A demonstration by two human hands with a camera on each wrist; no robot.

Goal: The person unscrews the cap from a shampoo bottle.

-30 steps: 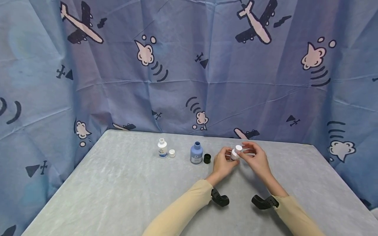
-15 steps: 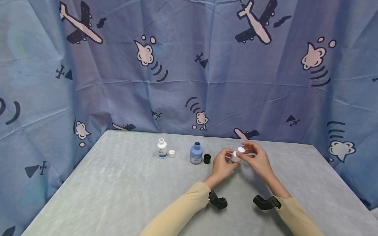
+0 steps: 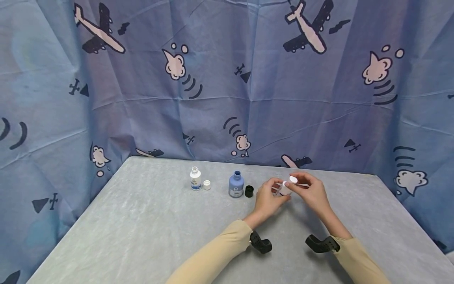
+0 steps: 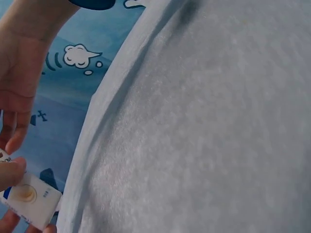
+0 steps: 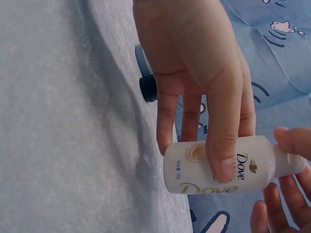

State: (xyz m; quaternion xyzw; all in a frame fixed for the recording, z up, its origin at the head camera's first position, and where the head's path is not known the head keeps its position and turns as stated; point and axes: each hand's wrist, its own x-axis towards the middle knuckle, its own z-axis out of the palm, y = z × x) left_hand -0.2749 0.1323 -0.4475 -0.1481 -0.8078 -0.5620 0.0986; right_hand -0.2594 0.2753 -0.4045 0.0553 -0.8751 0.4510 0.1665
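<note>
A small white Dove bottle [image 3: 285, 190] is held between both hands over the right part of the table. My left hand [image 3: 266, 199] grips its body; in the right wrist view the thumb lies across the label of the bottle [image 5: 197, 165]. With thumb and fingers my right hand [image 3: 313, 193] pinches the white cap [image 3: 293, 180], which sits at the bottle's neck. The bottle leans, cap end toward the right hand. Only part of the bottle [image 4: 36, 199] shows at the lower left of the left wrist view.
Left of the hands stands an uncapped blue bottle [image 3: 236, 186], with a black cap [image 3: 249, 191] beside it. Farther left are an open white bottle [image 3: 195, 180] and its small white cap [image 3: 207, 185]. A patterned blue curtain [image 3: 213, 79] hangs behind the grey-covered table [image 3: 142, 228].
The held bottle has tipped so that its cap end moved right and slightly down. Both hands stay on it, shifting only a little. The standing bottles and loose caps have not moved.
</note>
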